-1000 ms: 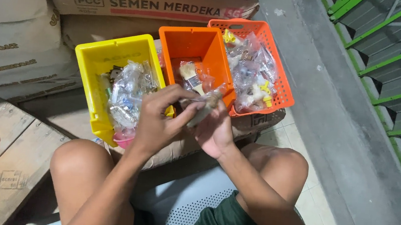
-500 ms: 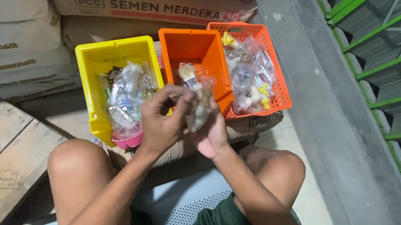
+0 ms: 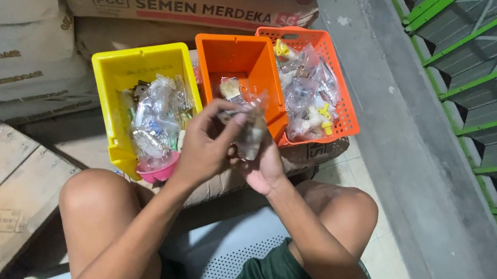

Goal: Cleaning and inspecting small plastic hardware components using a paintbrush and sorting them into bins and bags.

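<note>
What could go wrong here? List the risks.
1. The clear packet is pinched between the left hand and the right hand above the gap in front of the bins; if it slips, it may fall past the knees.
2. The yellow bin is heaped with packets and a pink piece hangs at its front lip, so a knock could spill them.
3. The orange basket juts past its cardboard support and might tip.
</note>
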